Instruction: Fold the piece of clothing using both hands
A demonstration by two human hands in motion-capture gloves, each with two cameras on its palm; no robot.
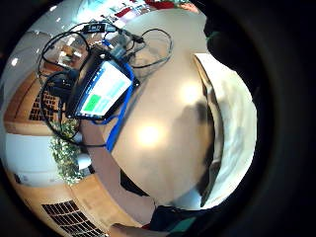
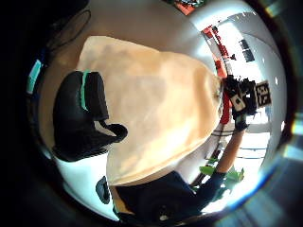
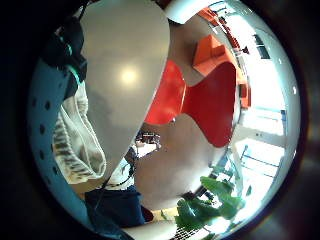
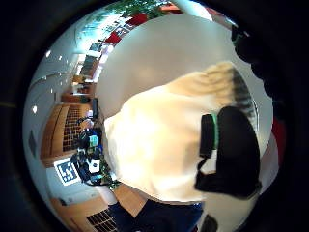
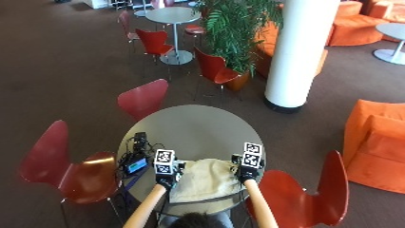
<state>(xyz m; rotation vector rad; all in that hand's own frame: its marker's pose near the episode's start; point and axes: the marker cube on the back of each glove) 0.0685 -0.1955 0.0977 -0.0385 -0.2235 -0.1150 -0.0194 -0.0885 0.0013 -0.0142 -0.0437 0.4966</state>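
Note:
A cream piece of clothing [image 5: 206, 183] lies on the near edge of the round grey table [image 5: 190, 128], just in front of me. My left hand [image 5: 166, 179] is at its left edge and my right hand [image 5: 245, 175] at its right edge. In the left thumb side view the gloved fingers [image 2: 83, 118] curl at the cloth's [image 2: 161, 109] border. The right thumb side view shows fingers [image 4: 234, 150] curled on the cloth [image 4: 154, 145] beside its ribbed hem [image 4: 227, 79]. That hem [image 3: 75, 145] hangs by the right palm. The left edge [image 1: 227, 128] sits raised, with a shadow under it.
A small screen device [image 5: 136, 164] with a tangle of cables sits on the table's left part; its lit display [image 1: 101, 91] faces up. Red chairs [image 5: 303, 190] stand close on both sides. A white pillar [image 5: 297, 52] and a plant stand beyond the table.

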